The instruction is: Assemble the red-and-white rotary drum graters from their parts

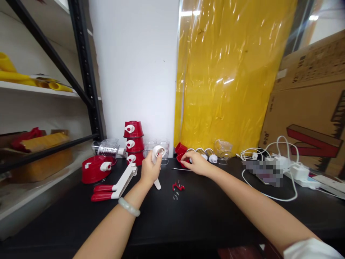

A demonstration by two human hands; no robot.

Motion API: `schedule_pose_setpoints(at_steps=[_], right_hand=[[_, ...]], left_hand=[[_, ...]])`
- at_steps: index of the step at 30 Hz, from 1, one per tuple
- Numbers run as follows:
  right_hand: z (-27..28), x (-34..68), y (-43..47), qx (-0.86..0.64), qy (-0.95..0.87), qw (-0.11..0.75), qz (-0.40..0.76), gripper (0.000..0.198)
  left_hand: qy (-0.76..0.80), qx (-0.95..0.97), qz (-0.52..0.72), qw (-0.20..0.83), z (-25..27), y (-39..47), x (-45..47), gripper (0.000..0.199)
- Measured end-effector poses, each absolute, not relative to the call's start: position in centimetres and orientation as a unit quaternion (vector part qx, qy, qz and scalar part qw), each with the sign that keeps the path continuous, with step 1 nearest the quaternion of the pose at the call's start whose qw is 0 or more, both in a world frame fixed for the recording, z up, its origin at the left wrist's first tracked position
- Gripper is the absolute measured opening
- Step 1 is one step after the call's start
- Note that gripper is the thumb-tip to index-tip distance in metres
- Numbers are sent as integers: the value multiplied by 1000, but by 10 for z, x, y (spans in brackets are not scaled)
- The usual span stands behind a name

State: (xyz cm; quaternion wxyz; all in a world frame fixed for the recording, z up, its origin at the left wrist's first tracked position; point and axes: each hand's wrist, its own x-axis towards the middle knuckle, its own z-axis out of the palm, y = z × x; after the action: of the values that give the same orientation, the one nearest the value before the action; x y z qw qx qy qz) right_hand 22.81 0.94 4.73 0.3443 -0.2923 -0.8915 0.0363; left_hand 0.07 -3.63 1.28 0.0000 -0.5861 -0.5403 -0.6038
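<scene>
My left hand [151,167] is closed around a white plastic part [159,150] with a round ring-shaped opening facing up. A flat white end [157,184] shows below the hand. My right hand [198,163] reaches to the small red containers [180,148], its thumb and fingers curled together at their edge. Whatever is between those fingertips is too small or hidden to tell. Just below the right hand lies a thin metal rod [178,169], partly covered. In front of both hands are small red plastic pieces [178,186] and several screws [175,196].
Left are stacked red bases [134,145], another red base [94,171] and white parts with red handles [118,187]. Grater drums [211,157] and clear cups [223,146] stand at the back. White cables [283,198], chargers [300,171] and a large carton [304,108] are right.
</scene>
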Motion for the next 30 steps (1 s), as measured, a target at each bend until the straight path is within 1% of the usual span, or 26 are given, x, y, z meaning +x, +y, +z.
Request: schedule_pose_setpoints(at_steps=[4,7,11,14,18,21,25,30], right_hand=[[84,215,18,-281,-876,392,17,14],[119,189,25,-262,-869,419,2,19],[152,134,31,-238,-882,406,-12,26],[161,87,38,-254,-890,379,-1,35],[165,28,56,-304,-887,346,43,57],[173,-8,73,-342,-869,347,89,66],[188,-46,93,-391,-831,362,159,80],[196,-78,105,-442,-800,336,228,102]], left_hand=[[-600,-615,-510,29,17,-46,3,29],[-654,-622,-426,67,21,-52,6,31],[-682,-646,-326,108,25,-58,8,33],[-676,-666,-293,122,27,-59,8,32],[-666,-684,-254,155,26,-57,7,30],[-663,-693,-231,165,25,-54,5,31],[-639,-717,-234,152,25,-54,4,35],[-656,-716,-207,115,27,-54,5,33]])
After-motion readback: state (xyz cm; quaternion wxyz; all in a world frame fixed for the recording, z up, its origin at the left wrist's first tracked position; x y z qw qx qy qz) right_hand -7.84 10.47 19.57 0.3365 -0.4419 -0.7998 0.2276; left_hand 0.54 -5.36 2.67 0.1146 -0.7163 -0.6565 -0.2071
